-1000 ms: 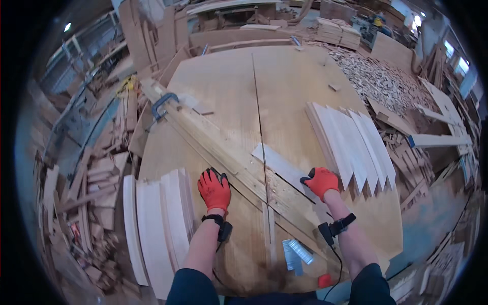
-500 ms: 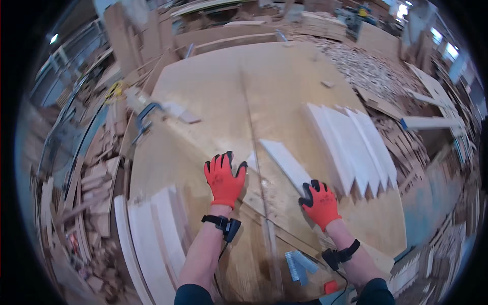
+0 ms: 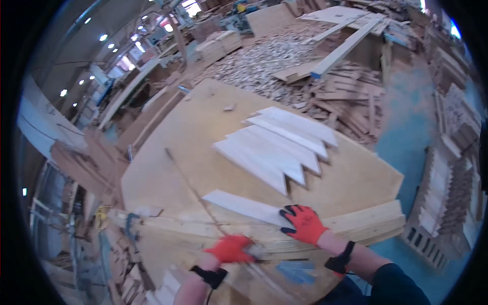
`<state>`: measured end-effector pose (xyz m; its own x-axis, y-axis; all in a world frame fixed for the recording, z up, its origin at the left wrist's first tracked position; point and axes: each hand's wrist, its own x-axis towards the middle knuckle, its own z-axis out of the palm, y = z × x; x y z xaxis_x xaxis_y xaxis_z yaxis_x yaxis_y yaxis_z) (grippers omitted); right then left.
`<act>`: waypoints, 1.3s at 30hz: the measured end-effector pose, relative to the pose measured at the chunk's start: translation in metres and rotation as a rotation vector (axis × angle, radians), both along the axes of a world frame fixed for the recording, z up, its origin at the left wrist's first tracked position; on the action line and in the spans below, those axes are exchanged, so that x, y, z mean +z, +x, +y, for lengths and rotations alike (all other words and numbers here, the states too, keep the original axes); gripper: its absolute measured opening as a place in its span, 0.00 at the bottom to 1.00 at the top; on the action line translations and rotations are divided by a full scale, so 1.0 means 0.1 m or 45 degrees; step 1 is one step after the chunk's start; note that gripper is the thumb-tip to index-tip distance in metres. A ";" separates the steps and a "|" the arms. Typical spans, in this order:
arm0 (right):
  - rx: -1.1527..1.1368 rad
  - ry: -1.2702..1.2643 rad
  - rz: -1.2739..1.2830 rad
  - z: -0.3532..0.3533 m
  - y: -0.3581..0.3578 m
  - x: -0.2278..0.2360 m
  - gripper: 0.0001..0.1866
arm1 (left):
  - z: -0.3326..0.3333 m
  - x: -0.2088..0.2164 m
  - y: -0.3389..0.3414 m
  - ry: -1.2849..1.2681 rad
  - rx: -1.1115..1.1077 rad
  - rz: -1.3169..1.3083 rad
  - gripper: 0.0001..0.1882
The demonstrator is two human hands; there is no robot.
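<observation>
My right hand, in a red glove with black fingertips, grips the near end of a pale wooden board between thumb and fingers. The board lies flat on the large wooden tabletop. My left hand, gloved alike, is low over the near part of the table, beside a long wooden rail. Motion smears its fingers, and a small greyish shape at their tips cannot be made out. Several bluish metal strips, apparently staples, lie between my forearms.
Beyond my right hand several pale boards with pointed ends lie side by side. A blue clamp sits at the rail's left end. Wood offcuts heap behind the table. More pale boards lie at the near left.
The view has swung to the right. My left hand has come down from the middle of the table towards me, past the rail. My right hand stays at the board's end.
</observation>
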<state>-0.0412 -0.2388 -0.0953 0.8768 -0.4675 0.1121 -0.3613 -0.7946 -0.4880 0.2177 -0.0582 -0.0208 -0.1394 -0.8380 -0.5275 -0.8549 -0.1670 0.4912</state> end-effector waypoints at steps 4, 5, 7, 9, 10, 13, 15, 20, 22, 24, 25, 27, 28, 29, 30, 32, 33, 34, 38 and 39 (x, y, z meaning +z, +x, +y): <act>-0.047 0.004 -0.020 0.01 -0.02 0.03 0.32 | -1.03 0.76 -0.48 -0.209 -0.360 -0.377 0.21; -0.044 0.004 -0.029 0.02 -0.02 0.06 0.31 | -1.20 0.86 -0.16 -1.119 -0.134 -0.730 0.23; -0.040 0.068 -0.004 0.00 -0.05 0.08 0.30 | -1.44 1.20 0.01 -1.646 0.935 -0.943 0.35; -0.017 0.015 -0.034 -0.01 0.04 0.05 0.29 | -1.18 1.05 0.09 -1.661 1.050 -0.315 0.34; -0.013 -0.004 -0.028 0.01 0.04 0.01 0.29 | -0.99 0.86 0.12 -1.515 0.868 -0.254 0.33; -0.028 0.051 -0.120 -0.04 0.23 0.12 0.26 | -0.48 0.37 0.24 -1.116 0.550 -0.700 0.29; 0.003 0.050 -0.128 -0.02 0.47 0.20 0.26 | -0.22 -0.09 0.52 -1.023 0.687 -0.752 0.28; 0.150 0.051 -0.133 0.08 1.27 0.12 0.26 | 0.50 -0.81 1.12 -0.703 1.127 -0.897 0.28; 0.212 0.025 -0.083 0.10 1.58 0.13 0.26 | 0.67 -0.92 1.30 -0.599 1.256 -0.866 0.29; 0.261 0.035 -0.093 0.17 1.94 0.06 0.25 | 0.79 -0.94 1.50 -0.645 1.288 -0.838 0.30; 0.284 0.040 -0.111 0.17 2.07 0.03 0.25 | 0.80 -0.97 1.54 -0.677 1.296 -0.806 0.30; 0.332 0.061 -0.059 0.24 2.31 0.00 0.23 | 0.88 -0.99 1.62 -0.651 1.277 -0.852 0.30; 0.427 0.024 -0.060 0.26 2.40 -0.09 0.23 | 0.86 -1.00 1.65 -0.646 1.262 -0.866 0.31; 0.518 -0.015 -0.059 0.27 2.53 -0.22 0.23 | 0.82 -0.98 1.67 -0.612 1.267 -0.887 0.30; 0.607 -0.054 -0.058 0.26 2.62 -0.34 0.23 | 0.74 -0.96 1.68 -0.587 1.273 -0.901 0.31; 0.665 0.005 -0.117 0.32 2.75 -0.40 0.22 | 0.70 -0.94 1.61 -0.484 1.293 -0.924 0.31; 0.683 0.042 -0.124 0.32 2.80 -0.38 0.22 | 0.71 -0.89 1.60 -0.473 1.281 -0.922 0.30; 0.693 0.060 -0.125 0.31 2.85 -0.35 0.22 | 0.71 -0.89 1.61 -0.463 1.281 -0.934 0.29; 0.637 0.101 -0.097 0.49 3.11 -0.38 0.21 | 0.72 -0.89 1.66 -0.443 1.285 -1.003 0.27; 0.610 0.098 -0.116 0.51 3.13 -0.38 0.21 | 0.71 -0.88 1.68 -0.449 1.282 -1.034 0.27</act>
